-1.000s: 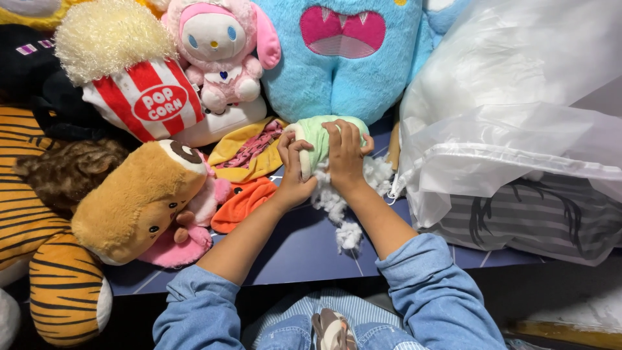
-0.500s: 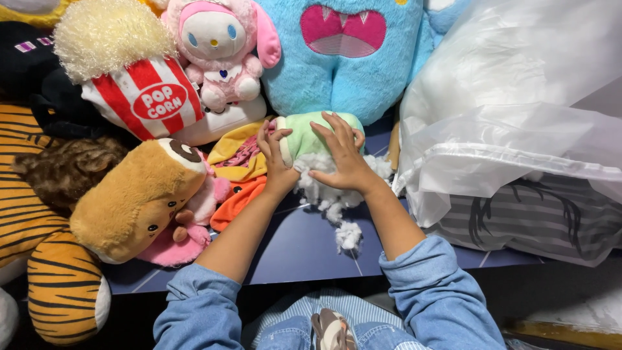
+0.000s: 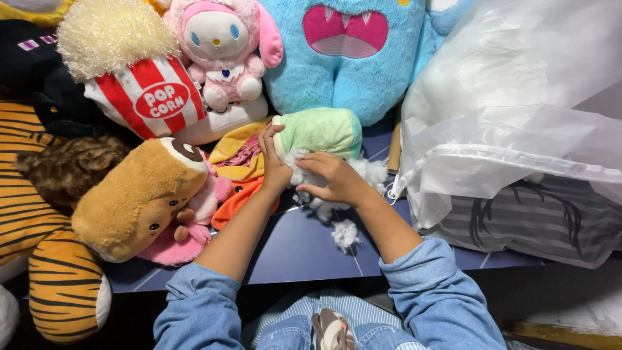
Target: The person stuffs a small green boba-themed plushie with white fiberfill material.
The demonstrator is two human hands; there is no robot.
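Green plush (image 3: 321, 133), soft and light, half-stuffed, near the far edge of the blue table (image 3: 291, 246).
Left hand (image 3: 273, 162) fingers pinch its open end; right hand (image 3: 334, 180) fingers curl around white stuffing (image 3: 372, 172) there. Judged limp and squashy; best gripped at the opening's fabric rim. A loose tuft (image 3: 345, 233) lies nearer.

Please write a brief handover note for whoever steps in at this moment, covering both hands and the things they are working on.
Left hand: gripping the open end of the green plush shell.
Right hand: pressing white stuffing at that opening.
The shell lies on the blue table, in front of the blue monster plush.
Done: the shell looks partly filled.
Left: loose stuffing tufts lie on the table; the opening is not closed.
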